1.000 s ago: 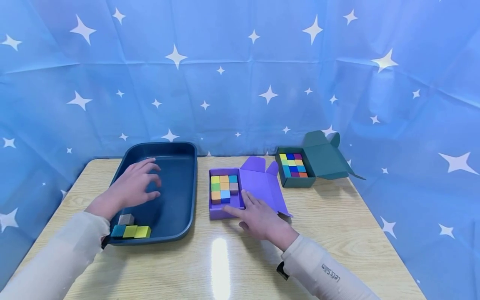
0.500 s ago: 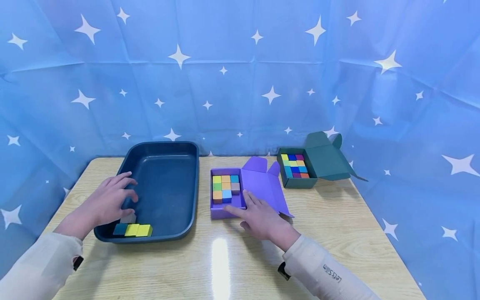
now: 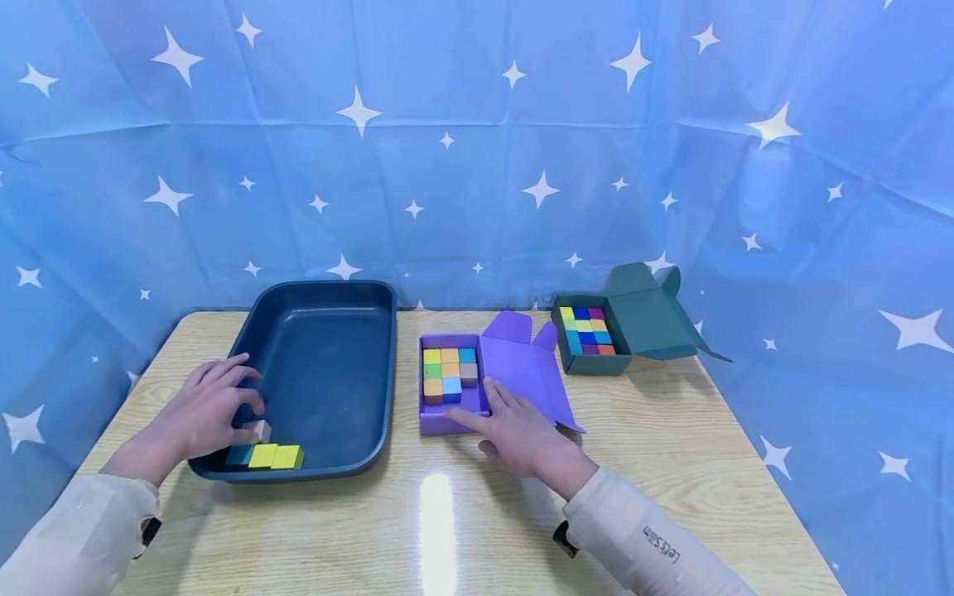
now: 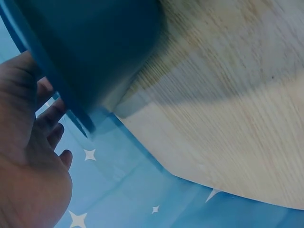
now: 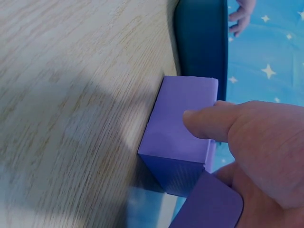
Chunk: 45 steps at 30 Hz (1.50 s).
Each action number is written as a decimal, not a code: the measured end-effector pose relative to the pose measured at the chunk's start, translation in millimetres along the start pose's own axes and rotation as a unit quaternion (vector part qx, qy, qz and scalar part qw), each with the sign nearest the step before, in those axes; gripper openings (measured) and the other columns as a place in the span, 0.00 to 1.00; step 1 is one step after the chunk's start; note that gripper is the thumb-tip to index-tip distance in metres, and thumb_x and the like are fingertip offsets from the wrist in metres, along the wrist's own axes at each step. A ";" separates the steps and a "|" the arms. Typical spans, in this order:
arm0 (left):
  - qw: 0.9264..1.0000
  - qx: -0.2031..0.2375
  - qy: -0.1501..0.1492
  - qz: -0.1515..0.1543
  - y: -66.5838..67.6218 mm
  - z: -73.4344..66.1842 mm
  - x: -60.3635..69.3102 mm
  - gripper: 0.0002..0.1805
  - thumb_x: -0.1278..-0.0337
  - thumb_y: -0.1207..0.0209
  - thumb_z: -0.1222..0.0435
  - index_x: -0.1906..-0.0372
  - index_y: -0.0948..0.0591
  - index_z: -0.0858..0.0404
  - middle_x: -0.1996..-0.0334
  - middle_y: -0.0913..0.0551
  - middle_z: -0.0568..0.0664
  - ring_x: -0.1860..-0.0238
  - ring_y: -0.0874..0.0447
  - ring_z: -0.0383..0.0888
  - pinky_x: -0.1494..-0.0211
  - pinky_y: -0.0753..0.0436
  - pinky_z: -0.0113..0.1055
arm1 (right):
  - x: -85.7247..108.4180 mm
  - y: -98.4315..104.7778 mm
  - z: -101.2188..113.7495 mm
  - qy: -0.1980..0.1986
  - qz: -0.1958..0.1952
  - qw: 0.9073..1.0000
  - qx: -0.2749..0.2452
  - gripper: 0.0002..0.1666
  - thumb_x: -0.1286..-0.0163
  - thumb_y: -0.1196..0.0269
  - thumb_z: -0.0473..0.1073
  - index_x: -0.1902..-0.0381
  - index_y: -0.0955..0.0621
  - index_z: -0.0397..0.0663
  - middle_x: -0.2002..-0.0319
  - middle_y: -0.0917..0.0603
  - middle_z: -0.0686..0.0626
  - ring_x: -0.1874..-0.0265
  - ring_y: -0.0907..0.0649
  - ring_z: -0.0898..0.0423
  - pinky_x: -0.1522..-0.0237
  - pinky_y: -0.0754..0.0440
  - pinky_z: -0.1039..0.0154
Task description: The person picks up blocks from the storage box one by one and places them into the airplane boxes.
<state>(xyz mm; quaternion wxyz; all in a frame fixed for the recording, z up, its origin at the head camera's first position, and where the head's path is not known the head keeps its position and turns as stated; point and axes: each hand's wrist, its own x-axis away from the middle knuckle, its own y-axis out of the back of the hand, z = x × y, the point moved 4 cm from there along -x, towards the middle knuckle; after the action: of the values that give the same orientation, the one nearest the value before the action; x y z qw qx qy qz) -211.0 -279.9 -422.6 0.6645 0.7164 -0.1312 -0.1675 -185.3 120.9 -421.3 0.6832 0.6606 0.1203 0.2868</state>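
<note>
My left hand (image 3: 204, 414) is over the near-left corner of the dark blue tray (image 3: 328, 364), thumb and bent fingers about a pale block (image 3: 260, 430); the hold is partly hidden. Beside that block lie a teal block (image 3: 239, 454) and two yellow blocks (image 3: 286, 457). The tray's rim hides those fingertips in the left wrist view. My right hand (image 3: 522, 434) grips the near right corner of the purple box (image 3: 443, 424), its thumb on the outer front wall in the right wrist view. Several coloured blocks (image 3: 450, 367) sit inside, with a gap along the near and right sides.
The purple box's lid (image 3: 522, 368) lies folded open to the right. Further back right stands a dark green box (image 3: 596, 364) with several coloured blocks, its lid (image 3: 648, 319) also folded open. A blue star-patterned curtain (image 3: 462, 149) hangs behind the wooden table (image 3: 358, 530).
My left hand has come from over the tray's middle, back and to the left, then down to the pale block. My right hand has stayed at the purple box.
</note>
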 end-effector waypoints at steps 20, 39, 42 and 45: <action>1.000 -0.013 0.008 -0.014 -3.3 6.1 3.8 0.11 0.64 0.24 0.60 0.71 0.13 0.53 0.44 0.23 0.64 0.30 0.47 0.66 0.31 0.45 0.67 | -0.6 -1.0 -0.2 -0.001 0.001 1.000 -0.002 0.37 0.28 0.42 0.50 0.27 0.42 0.81 0.24 0.47 0.32 0.25 0.42 0.36 0.31 0.32 0.38; 1.000 0.006 0.015 -0.026 -2.4 6.0 -3.5 0.07 0.60 0.29 0.60 0.73 0.14 0.56 0.45 0.22 0.63 0.30 0.45 0.65 0.31 0.44 0.66 | 0.0 0.1 0.0 -0.003 -0.001 1.000 -0.002 0.37 0.28 0.42 0.50 0.27 0.42 0.82 0.24 0.47 0.33 0.25 0.42 0.36 0.31 0.33 0.38; 0.999 0.006 0.012 -0.038 4.2 4.4 -6.7 0.08 0.61 0.29 0.60 0.73 0.15 0.57 0.46 0.22 0.63 0.31 0.44 0.66 0.31 0.44 0.66 | 0.2 0.6 0.1 -0.002 -0.003 1.000 -0.002 0.37 0.28 0.41 0.50 0.27 0.42 0.82 0.24 0.47 0.33 0.25 0.42 0.36 0.31 0.32 0.38; 0.999 0.006 0.009 -0.046 10.2 2.1 -10.0 0.08 0.61 0.29 0.60 0.73 0.15 0.57 0.46 0.23 0.63 0.31 0.44 0.66 0.32 0.44 0.66 | 0.3 1.0 0.4 -0.001 -0.005 1.000 0.002 0.37 0.28 0.41 0.50 0.27 0.42 0.81 0.24 0.46 0.32 0.25 0.41 0.36 0.32 0.31 0.38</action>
<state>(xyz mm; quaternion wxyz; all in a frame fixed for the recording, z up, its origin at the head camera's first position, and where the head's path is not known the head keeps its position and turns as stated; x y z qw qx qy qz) -220.6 -278.5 -411.9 0.6529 0.7272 -0.0926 -0.1905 -185.1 120.7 -420.2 0.6838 0.6613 0.1236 0.2825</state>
